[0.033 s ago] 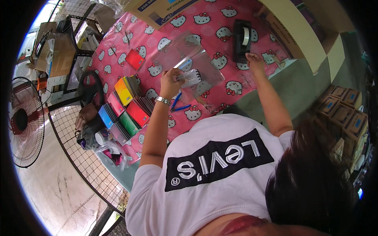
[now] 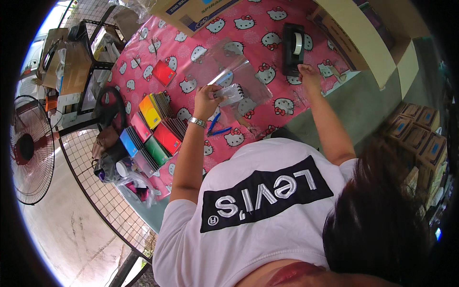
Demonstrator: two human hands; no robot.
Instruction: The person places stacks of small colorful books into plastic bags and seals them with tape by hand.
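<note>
My left hand (image 2: 208, 99), with a metal watch on its wrist, is closed on a small spiral notepad (image 2: 233, 94) with white pages. The notepad lies over a clear plastic sheet or bag (image 2: 256, 81) spread on the table. At the near end of a black tape dispenser (image 2: 288, 57) is my right hand (image 2: 309, 75), its fingers pinched together. Whether they hold a piece of tape is too small to make out. Below my left hand lie blue-handled pliers (image 2: 218, 128). A single red notebook (image 2: 164, 72) rests farther left.
Stacks of spiral notebooks (image 2: 152, 111) in several colours stand on the pink patterned tablecloth (image 2: 244, 45) at left. A cardboard box (image 2: 196, 14) sits at the far edge, and an open carton (image 2: 339, 40) at right. A fan (image 2: 26, 147) stands beyond a wire grid.
</note>
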